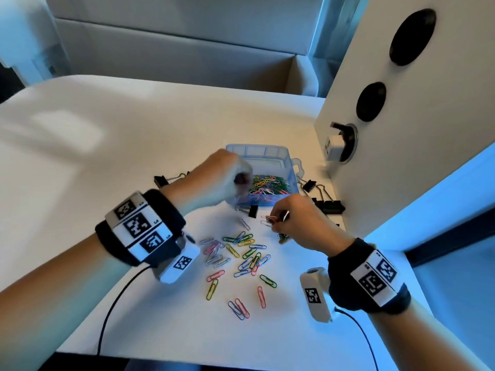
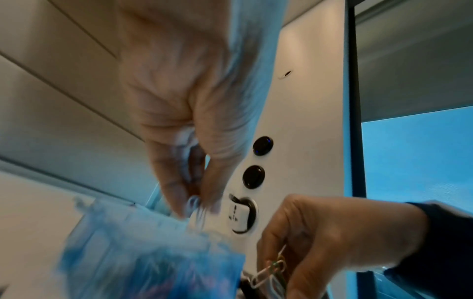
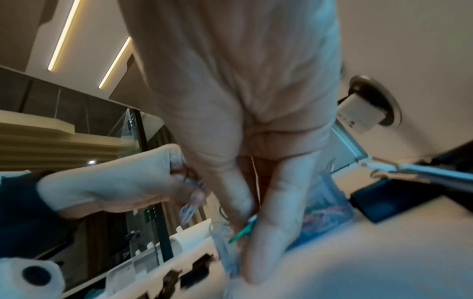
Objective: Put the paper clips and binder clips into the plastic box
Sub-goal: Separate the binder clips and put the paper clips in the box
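A clear blue plastic box (image 1: 290,172) (image 2: 143,259) stands open at the table's far middle with many coloured paper clips (image 1: 267,184) inside. My left hand (image 1: 230,175) (image 2: 194,202) hovers blurred at the box's left rim, fingers curled and pinching pale paper clips (image 2: 193,204). My right hand (image 1: 278,223) (image 3: 245,222) sits just in front of the box and pinches a few paper clips (image 1: 269,219) (image 3: 240,232). Loose coloured paper clips (image 1: 241,258) lie scattered on the white table (image 1: 160,145). Black binder clips lie left (image 1: 163,180), in front (image 1: 251,210) and right (image 1: 328,204) of the box.
A white upright panel (image 1: 415,129) with two round black holes and a socket holding a white plug (image 1: 334,147) rises at the right, close behind the binder clips. Black cables (image 1: 117,298) run from the wrist cameras over the table's near edge.
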`<state>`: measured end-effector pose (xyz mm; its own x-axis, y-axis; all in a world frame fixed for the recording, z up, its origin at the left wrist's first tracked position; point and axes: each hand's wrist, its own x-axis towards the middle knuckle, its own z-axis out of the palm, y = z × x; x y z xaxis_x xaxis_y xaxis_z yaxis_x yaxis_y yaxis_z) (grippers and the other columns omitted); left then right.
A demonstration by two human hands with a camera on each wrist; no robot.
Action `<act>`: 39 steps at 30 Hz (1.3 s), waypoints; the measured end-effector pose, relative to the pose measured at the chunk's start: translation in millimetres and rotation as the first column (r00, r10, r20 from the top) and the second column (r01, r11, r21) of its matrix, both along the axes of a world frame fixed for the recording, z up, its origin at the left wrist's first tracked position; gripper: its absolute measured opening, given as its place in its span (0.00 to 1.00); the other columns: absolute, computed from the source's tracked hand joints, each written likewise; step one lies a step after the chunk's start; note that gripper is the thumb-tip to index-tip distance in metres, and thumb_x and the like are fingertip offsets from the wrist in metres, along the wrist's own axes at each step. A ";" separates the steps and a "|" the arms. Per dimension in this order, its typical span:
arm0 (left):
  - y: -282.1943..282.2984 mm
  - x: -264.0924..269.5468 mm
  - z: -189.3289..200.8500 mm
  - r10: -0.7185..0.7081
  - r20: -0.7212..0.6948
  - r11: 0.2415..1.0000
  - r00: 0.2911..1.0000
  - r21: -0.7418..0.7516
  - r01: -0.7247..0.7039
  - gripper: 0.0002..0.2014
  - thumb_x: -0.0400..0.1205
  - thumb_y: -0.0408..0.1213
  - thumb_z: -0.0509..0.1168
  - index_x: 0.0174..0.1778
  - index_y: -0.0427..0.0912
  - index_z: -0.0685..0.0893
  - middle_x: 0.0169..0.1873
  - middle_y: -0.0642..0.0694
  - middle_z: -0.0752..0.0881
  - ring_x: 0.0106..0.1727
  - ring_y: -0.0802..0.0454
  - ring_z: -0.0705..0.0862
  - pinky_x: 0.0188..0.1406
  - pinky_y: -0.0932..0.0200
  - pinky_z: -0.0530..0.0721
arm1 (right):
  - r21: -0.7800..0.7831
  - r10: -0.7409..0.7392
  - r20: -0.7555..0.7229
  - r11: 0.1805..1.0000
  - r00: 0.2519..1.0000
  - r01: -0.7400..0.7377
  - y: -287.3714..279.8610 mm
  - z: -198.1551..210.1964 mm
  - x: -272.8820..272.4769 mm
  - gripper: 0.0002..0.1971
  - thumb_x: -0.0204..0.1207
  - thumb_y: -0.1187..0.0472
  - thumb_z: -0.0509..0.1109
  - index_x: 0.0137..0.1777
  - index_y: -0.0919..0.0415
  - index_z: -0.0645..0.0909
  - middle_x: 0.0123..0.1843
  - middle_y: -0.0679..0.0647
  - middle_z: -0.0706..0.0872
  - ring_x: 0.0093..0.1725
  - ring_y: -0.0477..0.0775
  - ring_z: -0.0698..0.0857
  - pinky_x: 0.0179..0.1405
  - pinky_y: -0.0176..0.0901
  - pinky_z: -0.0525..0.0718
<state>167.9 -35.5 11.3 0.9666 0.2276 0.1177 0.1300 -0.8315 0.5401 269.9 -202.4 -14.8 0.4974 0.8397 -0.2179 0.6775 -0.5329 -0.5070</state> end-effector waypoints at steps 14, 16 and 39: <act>12.7 10.7 -14.3 0.063 -0.013 0.964 0.998 0.258 -0.057 0.17 0.76 0.44 0.72 0.60 0.47 0.82 0.55 0.49 0.81 0.52 0.50 0.81 0.44 0.53 0.80 | 0.242 -0.145 0.230 0.966 0.962 0.088 56.0 19.6 40.1 0.06 0.72 0.71 0.72 0.47 0.67 0.87 0.47 0.63 0.89 0.48 0.62 0.85 0.49 0.50 0.85; 12.2 -2.8 -9.9 0.070 -0.060 0.976 0.996 0.211 -0.056 0.20 0.73 0.45 0.74 0.59 0.46 0.81 0.53 0.49 0.81 0.46 0.49 0.80 0.41 0.54 0.78 | 0.183 -0.115 0.234 0.981 0.966 0.072 56.3 15.2 40.0 0.10 0.72 0.69 0.73 0.53 0.66 0.86 0.52 0.63 0.89 0.53 0.61 0.85 0.51 0.44 0.81; -32.2 -38.7 -33.3 0.036 -0.513 0.988 0.858 0.146 0.046 0.31 0.67 0.43 0.77 0.62 0.38 0.73 0.57 0.42 0.75 0.55 0.41 0.80 0.48 0.49 0.80 | -0.173 0.265 0.183 0.957 0.947 -0.234 6.1 -12.7 -51.8 0.28 0.65 0.58 0.79 0.61 0.67 0.72 0.58 0.63 0.73 0.54 0.66 0.80 0.47 0.53 0.78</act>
